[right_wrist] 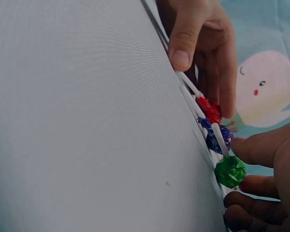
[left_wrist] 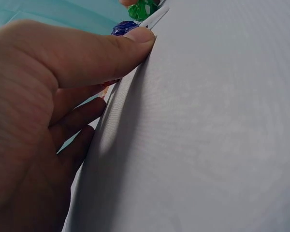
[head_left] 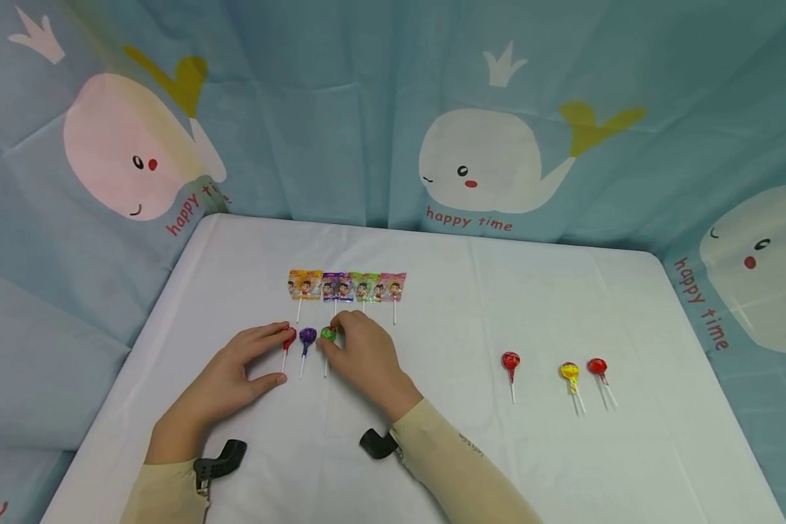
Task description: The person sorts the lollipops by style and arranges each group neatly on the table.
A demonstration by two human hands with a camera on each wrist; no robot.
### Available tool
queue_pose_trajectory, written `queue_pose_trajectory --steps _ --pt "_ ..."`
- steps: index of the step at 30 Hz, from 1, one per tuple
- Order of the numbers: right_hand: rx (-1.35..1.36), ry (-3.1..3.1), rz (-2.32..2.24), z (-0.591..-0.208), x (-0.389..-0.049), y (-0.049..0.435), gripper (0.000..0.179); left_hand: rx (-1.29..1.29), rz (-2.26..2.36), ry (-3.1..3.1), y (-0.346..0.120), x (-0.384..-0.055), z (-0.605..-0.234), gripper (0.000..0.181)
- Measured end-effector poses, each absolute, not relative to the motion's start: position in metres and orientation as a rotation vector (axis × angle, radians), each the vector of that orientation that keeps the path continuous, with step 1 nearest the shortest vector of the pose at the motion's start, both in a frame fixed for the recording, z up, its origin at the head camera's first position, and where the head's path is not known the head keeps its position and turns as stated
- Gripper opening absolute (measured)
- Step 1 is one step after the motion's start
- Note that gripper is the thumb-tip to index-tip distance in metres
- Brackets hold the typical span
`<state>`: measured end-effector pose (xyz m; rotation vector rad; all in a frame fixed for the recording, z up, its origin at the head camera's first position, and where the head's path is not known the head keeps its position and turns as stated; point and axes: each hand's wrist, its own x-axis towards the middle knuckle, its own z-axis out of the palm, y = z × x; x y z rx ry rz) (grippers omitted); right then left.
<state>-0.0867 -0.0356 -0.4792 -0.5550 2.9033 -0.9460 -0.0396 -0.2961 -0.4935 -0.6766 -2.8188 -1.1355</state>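
Three round wrapped lollipops lie side by side on the white table: a red lollipop, a purple lollipop and a green lollipop. My left hand rests by the red one, its index fingertip at the candy and its thumb apart on the cloth. With thumb and fingers, my right hand pinches the green lollipop by its head. The right wrist view shows the purple lollipop between the red and green ones. Fingers partly cover the red and green heads in the head view.
Behind the hands is a row of flat-packed lollipops: an orange packet, a purple packet, a green packet and a pink packet. To the right lie a red lollipop, a yellow one and another red one.
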Motion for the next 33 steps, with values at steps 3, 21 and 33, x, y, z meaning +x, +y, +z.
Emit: queue_pose_trajectory --steps 3,21,33 --pt "-0.563 2.912 -0.954 -0.48 -0.086 -0.035 0.031 -0.679 -1.138 -2.814 -0.296 -0.04 -0.493 0.078" --pt "-0.698 2.783 -1.057 -0.466 -0.074 -0.006 0.037 -0.612 -1.124 -2.88 -0.298 -0.039 -0.492 0.077" --pt "-0.672 2.722 -1.091 -0.463 -0.058 0.037 0.036 -0.608 -1.111 -2.893 -0.296 -0.039 -0.493 0.076"
